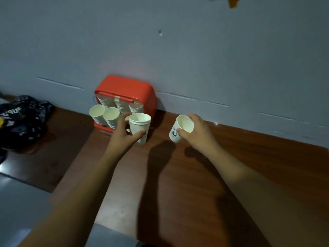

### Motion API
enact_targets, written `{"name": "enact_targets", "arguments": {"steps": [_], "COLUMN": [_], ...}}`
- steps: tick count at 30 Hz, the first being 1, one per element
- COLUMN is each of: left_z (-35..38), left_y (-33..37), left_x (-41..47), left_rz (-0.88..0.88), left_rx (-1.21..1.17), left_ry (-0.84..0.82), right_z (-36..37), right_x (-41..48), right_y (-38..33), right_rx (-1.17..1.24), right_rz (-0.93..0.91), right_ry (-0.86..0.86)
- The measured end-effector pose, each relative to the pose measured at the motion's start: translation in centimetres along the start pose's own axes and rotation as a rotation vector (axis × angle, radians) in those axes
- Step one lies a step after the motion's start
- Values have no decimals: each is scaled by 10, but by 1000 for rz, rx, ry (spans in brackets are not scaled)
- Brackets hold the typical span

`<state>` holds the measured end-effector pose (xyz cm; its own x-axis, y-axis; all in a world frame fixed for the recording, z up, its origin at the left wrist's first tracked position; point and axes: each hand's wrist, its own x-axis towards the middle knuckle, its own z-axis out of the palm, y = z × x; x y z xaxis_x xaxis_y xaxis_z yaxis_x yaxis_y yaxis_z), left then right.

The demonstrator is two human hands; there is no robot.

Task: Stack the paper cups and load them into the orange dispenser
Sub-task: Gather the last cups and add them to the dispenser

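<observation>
- On the near side of the table (pixel 178 184), two bare forearms reach forward, with one loose cup in each hand. That makes two loose cups in all.
- The left hand (pixel 122 134) curls round the left cup (pixel 140 125), thumb on the near wall. The cup is upright, just in front of the dispenser; I cannot tell whether its base touches the table.
- The right hand (pixel 197 132) grips the right cup (pixel 175 134), tilted and held clear of the table.
- By the look of them the cups are thin paper — almost weightless, and easily dented. I would hold them lightly at mid-wall; the rolled rim is probably the stiffest part.
- Against the wall stands one dispenser (pixel 124 88). Two stacks (pixel 104 115) lean out in front and at least three more stand behind.
- At the far left lies one dark cloth (pixel 23 120).
</observation>
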<state>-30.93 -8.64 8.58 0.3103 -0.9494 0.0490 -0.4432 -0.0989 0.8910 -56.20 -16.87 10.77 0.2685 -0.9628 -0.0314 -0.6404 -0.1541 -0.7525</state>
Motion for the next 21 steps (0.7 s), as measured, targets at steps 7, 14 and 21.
{"name": "enact_targets", "arguments": {"steps": [7, 14, 21], "left_z": [-46, -28, -4], "left_y": [-50, -86, -124], "left_x": [49, 89, 98], "left_rz": [59, 80, 106], "left_rx": [-39, -3, 189], "left_ry": [27, 3, -97], "right_z": [73, 84, 98], "right_x": [28, 36, 55], "right_y": [-58, -55, -65], "right_rx": [19, 28, 11], "right_rz": [40, 87, 101], "right_ry": [30, 78, 91]}}
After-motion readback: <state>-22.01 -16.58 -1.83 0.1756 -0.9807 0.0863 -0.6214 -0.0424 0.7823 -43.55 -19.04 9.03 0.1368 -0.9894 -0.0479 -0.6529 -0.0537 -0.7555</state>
